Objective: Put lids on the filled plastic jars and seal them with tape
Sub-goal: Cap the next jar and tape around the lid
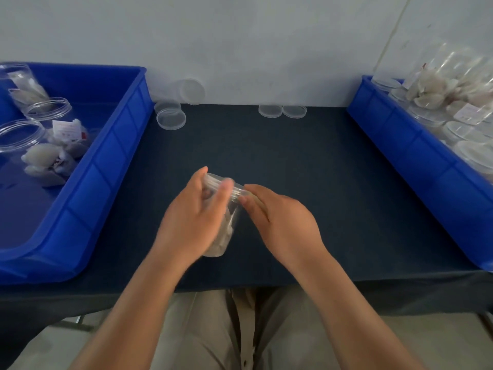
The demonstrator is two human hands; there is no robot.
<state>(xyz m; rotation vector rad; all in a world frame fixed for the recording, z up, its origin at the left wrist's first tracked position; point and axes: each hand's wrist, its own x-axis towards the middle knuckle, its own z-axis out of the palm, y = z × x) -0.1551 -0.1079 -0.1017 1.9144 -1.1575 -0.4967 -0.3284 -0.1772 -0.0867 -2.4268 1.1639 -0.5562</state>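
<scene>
We judge the filled jar (222, 241) light, thin-walled and slippery; left hand (192, 217) grips its body, right hand (277, 222) pinches its rim.

Small packing workstation, hand-assembly type. Single desk (306, 182) under dark cloth, set against bare pale wall (240, 36). Blue plastic stacking bins flank work area: left bin (106, 166) holds open jars (48, 109) filled with pale packets, right bin (400, 145) piled with lidded jars (458, 129) of same kind. Loose lids (170, 118) lie along back edge of desk. Identical containers in quantity, sorted by bin, indicate batch packing.
</scene>
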